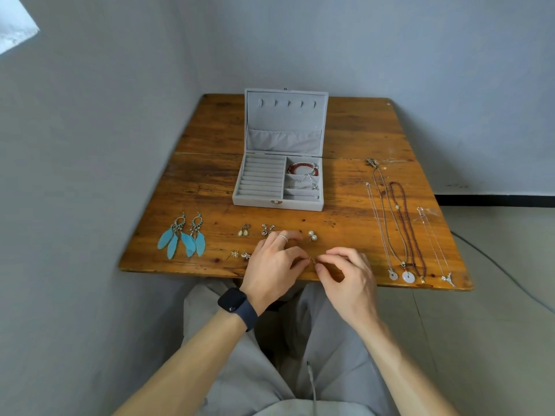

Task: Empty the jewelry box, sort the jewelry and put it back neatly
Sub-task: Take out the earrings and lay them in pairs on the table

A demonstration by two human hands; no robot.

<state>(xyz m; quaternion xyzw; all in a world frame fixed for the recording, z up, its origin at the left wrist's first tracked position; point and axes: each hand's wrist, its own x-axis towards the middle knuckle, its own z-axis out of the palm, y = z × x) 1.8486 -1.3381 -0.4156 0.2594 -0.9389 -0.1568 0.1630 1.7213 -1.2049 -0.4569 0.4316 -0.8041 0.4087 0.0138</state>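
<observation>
Left hand [274, 267] and right hand [350, 279] pinch one tiny metal piece [312, 260] between thumb and forefinger tips. Narrow grip, low over table [210, 175] front edge. Piece too small to identify. Behind: open box [255, 202], bracelets [302, 169] in its right compartments. Just beyond the hands: pearl studs [312, 235]. Far right: necklaces [404, 235]; far left: feather earrings [183, 238].

1. Plain grey-blue walls [420, 55] meet in a corner behind a wooden table [210, 175].
2. The table top is worn orange-brown planks, with a crack across it.
3. A pale floor [495, 325] lies at the right, with a black skirting strip [495, 196].
4. A thin cable [492, 262] crosses the floor.
5. A bright patch [15, 22] shows upper left.
</observation>
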